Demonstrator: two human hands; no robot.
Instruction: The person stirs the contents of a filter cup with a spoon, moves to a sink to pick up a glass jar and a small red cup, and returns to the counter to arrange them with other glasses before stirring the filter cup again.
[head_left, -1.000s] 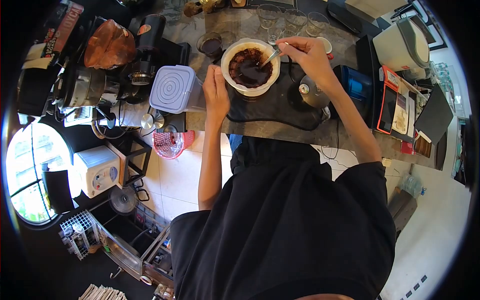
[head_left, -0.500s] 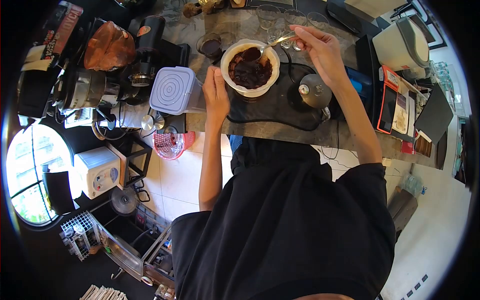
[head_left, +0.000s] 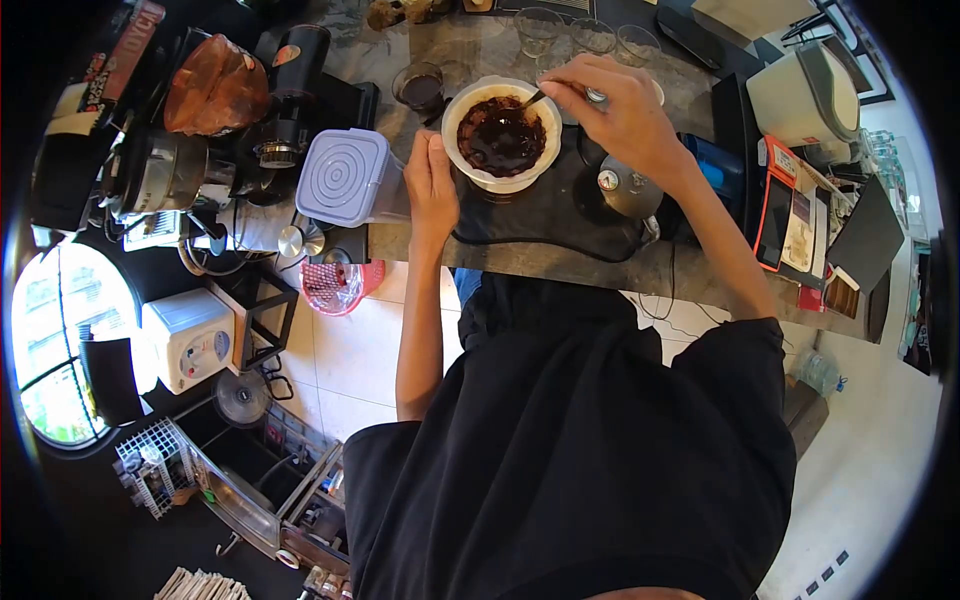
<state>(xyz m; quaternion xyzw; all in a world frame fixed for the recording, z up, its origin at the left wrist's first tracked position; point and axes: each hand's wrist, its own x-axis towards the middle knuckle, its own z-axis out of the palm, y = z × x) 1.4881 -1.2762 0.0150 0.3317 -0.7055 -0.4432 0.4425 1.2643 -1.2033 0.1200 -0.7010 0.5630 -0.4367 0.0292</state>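
Note:
A white coffee dripper (head_left: 505,184) lined with a paper filter (head_left: 451,138) stands at the front middle of the counter. Wet, dark coffee grounds (head_left: 492,150) fill much of it. Against the dripper's left side, my left hand (head_left: 432,190) is closed on it; the exact grip is partly hidden. My right hand (head_left: 628,118), above the right rim, pinches a spoon (head_left: 533,100) whose bowl is down in the grounds, out of sight. Below my right wrist sits a grey kettle (head_left: 628,190) with a small dial. A glass of dark liquid (head_left: 420,90) stands just behind the dripper's left side.
A lidded plastic container (head_left: 345,178) is left of my left hand, near a coffee grinder (head_left: 215,90). Several clear glasses (head_left: 540,35) stand at the back. A black mat (head_left: 540,228) lies under the kettle, and a red-edged device (head_left: 775,210) is at right.
My right hand has moved left and lower, closer to the dripper. The spoon stands steeper, its bowl now sunk in the grounds. My left hand stays in place.

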